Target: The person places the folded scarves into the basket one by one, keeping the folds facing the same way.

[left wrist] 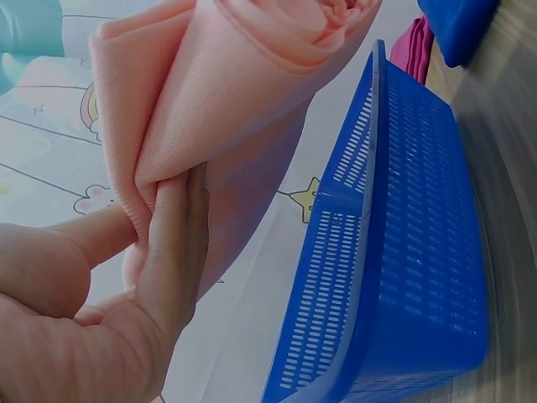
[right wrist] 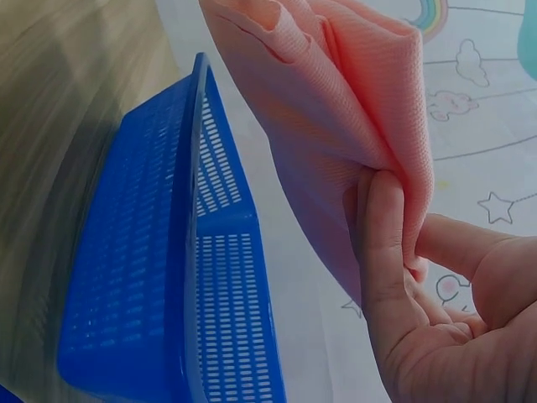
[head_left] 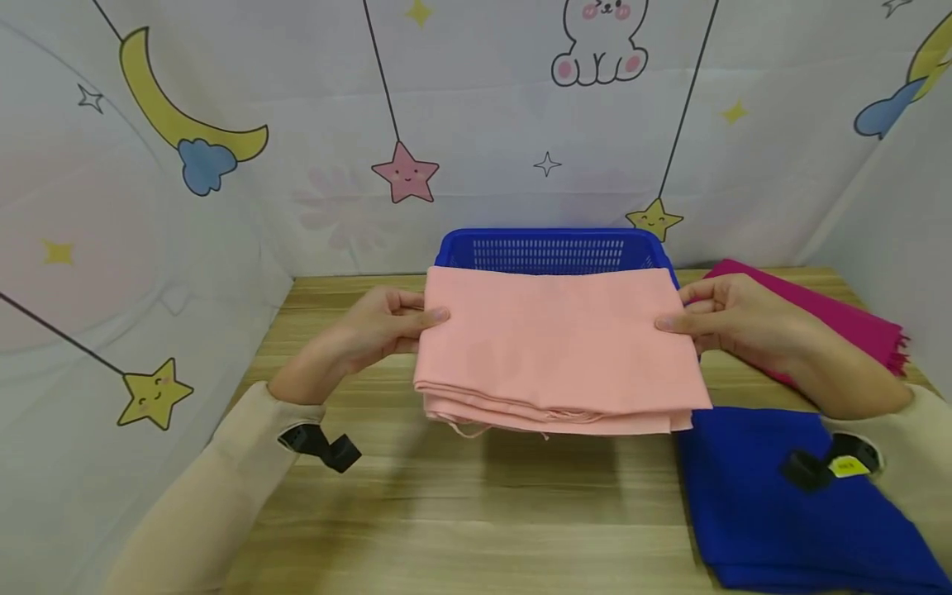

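A folded pink cloth is held up in the air by both hands, its layered edges facing the person. My left hand pinches its left side, thumb on top and fingers beneath. On the opposite side my right hand pinches the cloth the same way. Behind and below it stands a blue plastic basket with slotted walls; the cloth hides most of it in the head view. Both wrist views show the cloth above the rim level of the basket, with fingers tucked under the folds.
A folded dark blue cloth lies at the right front of the wooden table, under the right forearm. Behind it, a magenta cloth with a fringed end lies at the back right. A printed white curtain encloses the table's back and sides.
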